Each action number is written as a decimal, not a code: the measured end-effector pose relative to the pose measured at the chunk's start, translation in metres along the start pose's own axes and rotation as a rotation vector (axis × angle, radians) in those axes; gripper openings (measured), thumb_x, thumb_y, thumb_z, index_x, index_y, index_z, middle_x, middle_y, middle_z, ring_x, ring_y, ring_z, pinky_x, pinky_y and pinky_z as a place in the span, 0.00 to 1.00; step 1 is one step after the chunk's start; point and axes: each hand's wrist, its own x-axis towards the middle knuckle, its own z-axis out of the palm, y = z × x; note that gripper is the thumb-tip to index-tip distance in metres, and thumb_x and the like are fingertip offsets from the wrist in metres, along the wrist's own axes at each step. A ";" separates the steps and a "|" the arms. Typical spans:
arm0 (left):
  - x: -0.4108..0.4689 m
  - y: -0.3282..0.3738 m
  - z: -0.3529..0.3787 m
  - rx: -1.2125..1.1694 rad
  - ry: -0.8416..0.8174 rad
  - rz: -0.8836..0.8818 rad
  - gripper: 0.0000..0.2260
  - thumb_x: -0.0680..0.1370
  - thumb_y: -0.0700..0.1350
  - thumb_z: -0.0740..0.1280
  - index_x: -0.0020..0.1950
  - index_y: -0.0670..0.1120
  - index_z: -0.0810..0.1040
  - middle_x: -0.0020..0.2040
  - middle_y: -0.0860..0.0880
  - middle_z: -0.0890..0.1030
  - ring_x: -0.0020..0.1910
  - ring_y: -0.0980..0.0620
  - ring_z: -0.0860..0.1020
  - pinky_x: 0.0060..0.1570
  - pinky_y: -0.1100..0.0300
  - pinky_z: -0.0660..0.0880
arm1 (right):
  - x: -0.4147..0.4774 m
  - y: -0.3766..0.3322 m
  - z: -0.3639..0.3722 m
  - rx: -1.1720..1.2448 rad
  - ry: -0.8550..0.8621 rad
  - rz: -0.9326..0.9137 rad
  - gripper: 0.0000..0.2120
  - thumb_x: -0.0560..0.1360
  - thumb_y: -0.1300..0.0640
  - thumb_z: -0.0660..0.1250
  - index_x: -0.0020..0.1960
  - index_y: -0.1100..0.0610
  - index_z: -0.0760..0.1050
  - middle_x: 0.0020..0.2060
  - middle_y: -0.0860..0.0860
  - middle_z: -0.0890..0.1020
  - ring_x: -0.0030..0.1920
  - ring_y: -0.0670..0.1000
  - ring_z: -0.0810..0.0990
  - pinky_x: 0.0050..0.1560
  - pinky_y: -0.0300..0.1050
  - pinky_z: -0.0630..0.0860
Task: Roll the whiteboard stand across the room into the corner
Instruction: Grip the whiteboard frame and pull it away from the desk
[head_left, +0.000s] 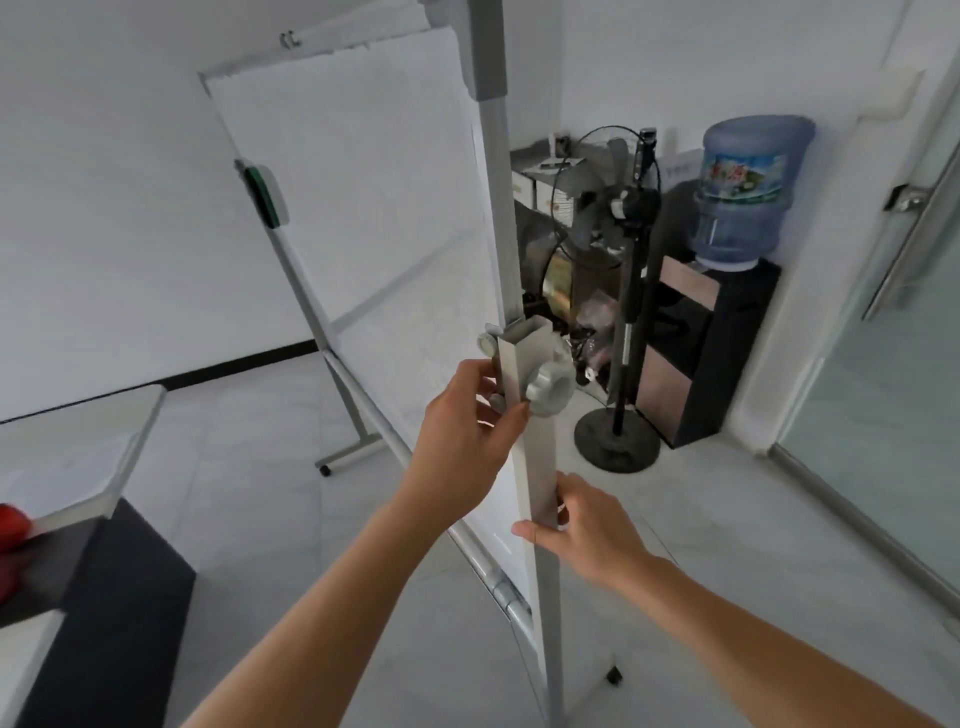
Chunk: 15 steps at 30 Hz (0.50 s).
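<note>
**Both hands on the near upright of the whiteboard stand**

Whiteboard stand fills the centre of the frame, board tilted, far leg and caster at centre-left, near upright running top to bottom just right of centre. White tiled floor beneath.

Both forearms reach up from the lower edge. Left hand, centre frame: fingers curled around the upright from its left side, thumb tip pressed on the post just below the grey clamp knob. Closed grip on the post. Right hand, lower and to the right: thumb laid across the front of the upright, fingers wrapped behind it, mostly hidden. Also gripping.

Upper right, beyond the board: black pedestal fan, its round base on the floor close to the upright. Behind it a dark water dispenser with a blue bottle on top, against the wall. Glass door at right edge.

Lower left: table, white top, dark side. Red object at its left edge, blurred.

Small black caster at bottom centre.
</note>
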 end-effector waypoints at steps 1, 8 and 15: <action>0.011 -0.006 -0.004 -0.005 0.007 -0.021 0.14 0.76 0.47 0.68 0.59 0.47 0.72 0.49 0.53 0.79 0.43 0.55 0.80 0.39 0.68 0.77 | 0.015 0.000 0.003 -0.014 -0.014 -0.023 0.31 0.64 0.28 0.64 0.57 0.49 0.72 0.47 0.49 0.80 0.41 0.50 0.80 0.42 0.47 0.80; 0.084 -0.037 -0.029 -0.170 0.051 -0.138 0.19 0.74 0.47 0.69 0.64 0.48 0.74 0.52 0.50 0.82 0.51 0.52 0.81 0.48 0.60 0.78 | 0.121 -0.002 0.021 -0.072 -0.073 -0.134 0.29 0.65 0.29 0.63 0.53 0.51 0.71 0.45 0.49 0.79 0.42 0.54 0.80 0.42 0.48 0.77; 0.168 -0.068 -0.040 -0.005 0.225 -0.238 0.23 0.70 0.52 0.74 0.63 0.50 0.72 0.53 0.53 0.81 0.54 0.54 0.80 0.52 0.56 0.79 | 0.228 -0.022 0.036 -0.110 -0.149 -0.202 0.29 0.70 0.33 0.64 0.58 0.55 0.68 0.50 0.52 0.79 0.47 0.57 0.81 0.41 0.46 0.72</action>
